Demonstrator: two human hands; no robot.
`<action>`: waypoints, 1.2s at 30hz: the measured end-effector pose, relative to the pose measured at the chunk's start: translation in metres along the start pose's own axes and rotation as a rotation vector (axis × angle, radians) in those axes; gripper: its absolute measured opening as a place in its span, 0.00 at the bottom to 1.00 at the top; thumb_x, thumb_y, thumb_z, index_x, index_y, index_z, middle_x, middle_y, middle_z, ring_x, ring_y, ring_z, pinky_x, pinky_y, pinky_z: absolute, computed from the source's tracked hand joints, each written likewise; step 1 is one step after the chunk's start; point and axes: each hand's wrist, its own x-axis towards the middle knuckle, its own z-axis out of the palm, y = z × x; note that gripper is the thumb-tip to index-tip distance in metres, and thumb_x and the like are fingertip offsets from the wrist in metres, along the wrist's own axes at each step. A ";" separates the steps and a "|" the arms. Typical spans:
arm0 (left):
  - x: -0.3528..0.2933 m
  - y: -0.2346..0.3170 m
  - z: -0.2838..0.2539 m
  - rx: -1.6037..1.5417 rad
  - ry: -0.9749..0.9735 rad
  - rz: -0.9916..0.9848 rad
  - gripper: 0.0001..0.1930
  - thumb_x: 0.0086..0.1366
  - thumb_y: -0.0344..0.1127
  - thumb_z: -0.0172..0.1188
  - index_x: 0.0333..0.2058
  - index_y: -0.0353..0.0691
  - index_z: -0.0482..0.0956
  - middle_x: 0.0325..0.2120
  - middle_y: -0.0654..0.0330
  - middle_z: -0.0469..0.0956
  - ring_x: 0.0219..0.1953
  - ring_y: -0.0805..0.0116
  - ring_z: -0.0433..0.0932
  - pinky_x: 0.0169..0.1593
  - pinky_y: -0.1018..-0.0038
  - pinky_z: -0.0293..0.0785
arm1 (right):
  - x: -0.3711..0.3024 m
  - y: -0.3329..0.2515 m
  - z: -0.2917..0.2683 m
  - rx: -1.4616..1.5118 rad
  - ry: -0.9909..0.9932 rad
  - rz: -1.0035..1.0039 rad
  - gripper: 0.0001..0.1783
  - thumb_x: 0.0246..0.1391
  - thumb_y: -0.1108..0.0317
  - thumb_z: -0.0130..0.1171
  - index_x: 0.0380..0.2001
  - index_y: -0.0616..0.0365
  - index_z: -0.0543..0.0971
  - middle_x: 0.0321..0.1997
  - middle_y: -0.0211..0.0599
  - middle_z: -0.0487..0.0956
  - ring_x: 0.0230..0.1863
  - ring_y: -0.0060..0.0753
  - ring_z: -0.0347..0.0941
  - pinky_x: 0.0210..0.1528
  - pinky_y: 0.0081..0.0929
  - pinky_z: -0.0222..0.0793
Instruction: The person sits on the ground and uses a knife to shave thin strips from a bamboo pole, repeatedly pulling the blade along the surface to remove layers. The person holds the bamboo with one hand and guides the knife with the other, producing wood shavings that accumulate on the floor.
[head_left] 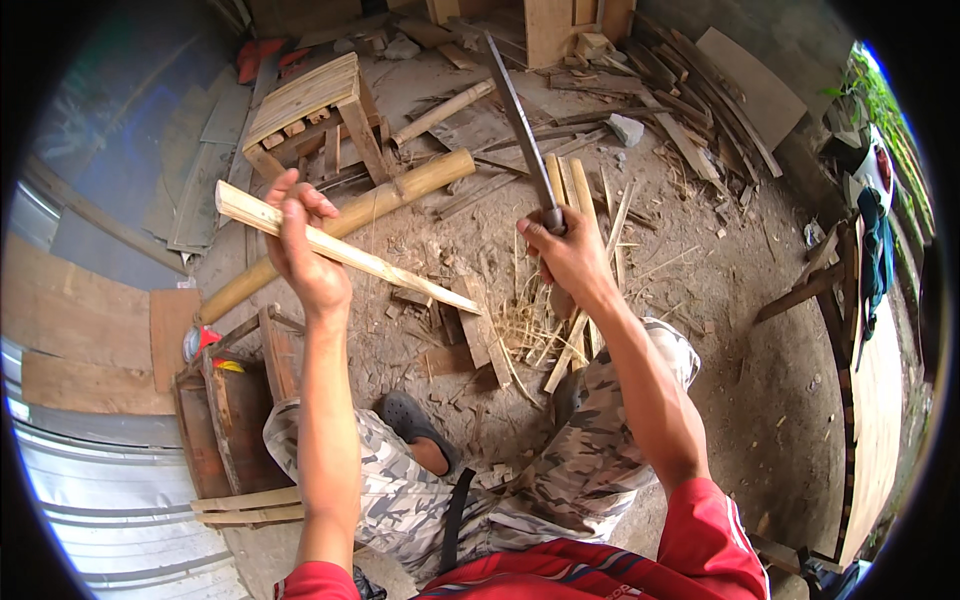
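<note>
My left hand (309,245) is closed around a pale split bamboo strip (385,272), whose wide end points up and left while the thin end slopes down to the right. In my right hand (572,255) is the handle of a long-bladed machete (519,118), its blade raised and leaning up to the left, apart from the strip. Beyond and below that hand several split bamboo pieces (578,190) lie on the ground. Shavings (527,325) are heaped between my feet, beside some short wood blocks (483,330).
A thick bamboo pole (390,197) lies diagonally at the left, near a small slatted stool (308,100). Scrap planks (690,130) are piled at the far right. A wooden crate-like frame (232,420) stands by my left leg, and a light board (880,430) runs along the right.
</note>
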 end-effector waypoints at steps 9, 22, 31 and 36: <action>-0.012 0.055 -0.014 -0.224 -0.055 0.050 0.07 0.62 0.32 0.50 0.36 0.40 0.61 0.21 0.65 0.56 0.18 0.77 0.55 0.22 0.79 0.53 | -0.116 0.016 0.082 -0.166 -0.299 0.028 0.19 0.60 0.53 0.62 0.33 0.60 0.75 0.16 0.33 0.70 0.17 0.28 0.67 0.22 0.36 0.64; -0.059 0.069 -0.037 -0.304 -0.240 0.035 0.08 0.63 0.36 0.51 0.37 0.42 0.63 0.22 0.66 0.57 0.22 0.75 0.55 0.28 0.74 0.53 | -0.172 0.040 0.151 -0.146 -0.162 -0.147 0.17 0.58 0.60 0.62 0.31 0.64 0.72 0.21 0.60 0.76 0.28 0.63 0.77 0.26 0.47 0.70; -0.079 0.077 -0.038 -0.249 -0.183 0.045 0.09 0.62 0.34 0.53 0.35 0.43 0.62 0.22 0.65 0.56 0.22 0.74 0.55 0.28 0.74 0.52 | -0.168 0.074 0.162 -0.125 -0.161 -0.094 0.11 0.55 0.66 0.59 0.33 0.64 0.72 0.21 0.60 0.76 0.29 0.67 0.76 0.28 0.48 0.71; -0.082 0.083 -0.043 -0.259 -0.143 0.014 0.12 0.61 0.33 0.56 0.33 0.43 0.59 0.21 0.65 0.55 0.22 0.74 0.54 0.28 0.73 0.53 | -0.157 0.094 0.162 -0.174 -0.157 -0.034 0.12 0.54 0.65 0.60 0.33 0.62 0.72 0.22 0.59 0.76 0.29 0.66 0.76 0.29 0.50 0.71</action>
